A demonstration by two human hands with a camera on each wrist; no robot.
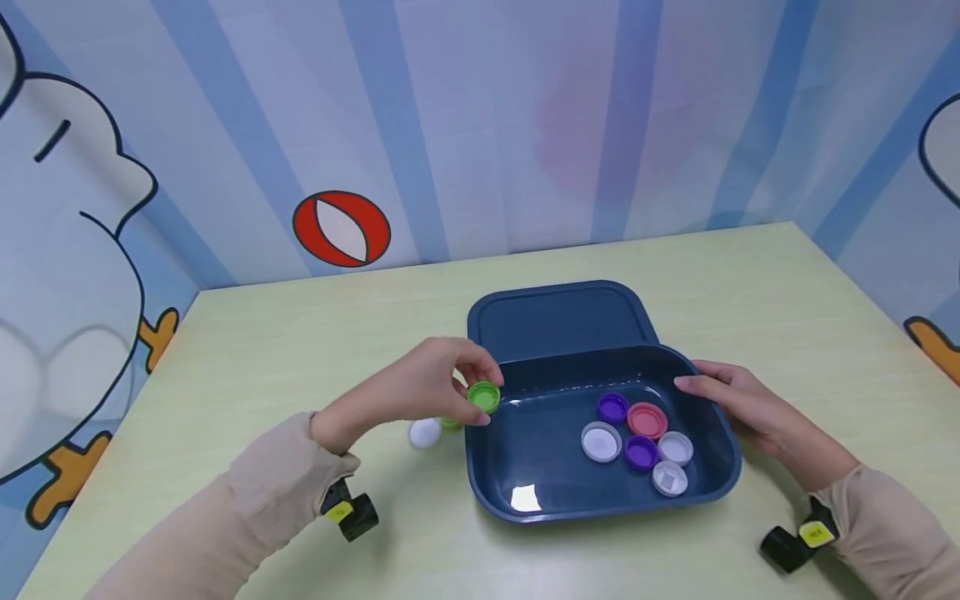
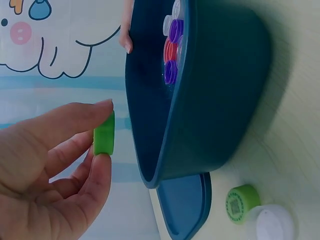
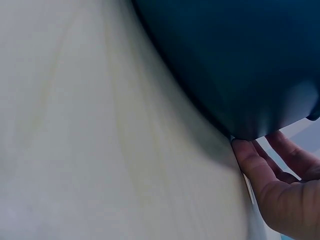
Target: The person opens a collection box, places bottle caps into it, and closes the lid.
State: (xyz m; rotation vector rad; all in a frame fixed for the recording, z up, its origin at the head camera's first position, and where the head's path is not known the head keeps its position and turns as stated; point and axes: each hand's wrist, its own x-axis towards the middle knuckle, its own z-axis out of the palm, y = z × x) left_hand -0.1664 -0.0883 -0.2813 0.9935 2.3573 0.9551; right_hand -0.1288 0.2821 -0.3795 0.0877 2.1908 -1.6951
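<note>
My left hand point(image 1: 431, 383) pinches a green bottle cap point(image 1: 483, 397) between thumb and fingertips, over the left rim of a dark blue plastic box point(image 1: 540, 500). In the left wrist view the cap is held edge-on, just outside the box opening. My right hand point(image 1: 757, 412) grips the right end of the box, its thumb on the rim and the other fingers against the outer wall. Inside the box lie two purple caps point(image 1: 641, 453), one pinkish-red cap point(image 1: 647, 421) and three whitish caps point(image 1: 602, 442), gathered toward the right.
Left of the box, another green cap point(image 2: 242, 203) and a white cap point(image 2: 272, 224) sit on the table, partly behind my left hand in the head view. The dark blue lid point(image 1: 558, 321) lies behind the box. A printed cloth backdrop point(image 1: 495, 125) rises along the table's far edge.
</note>
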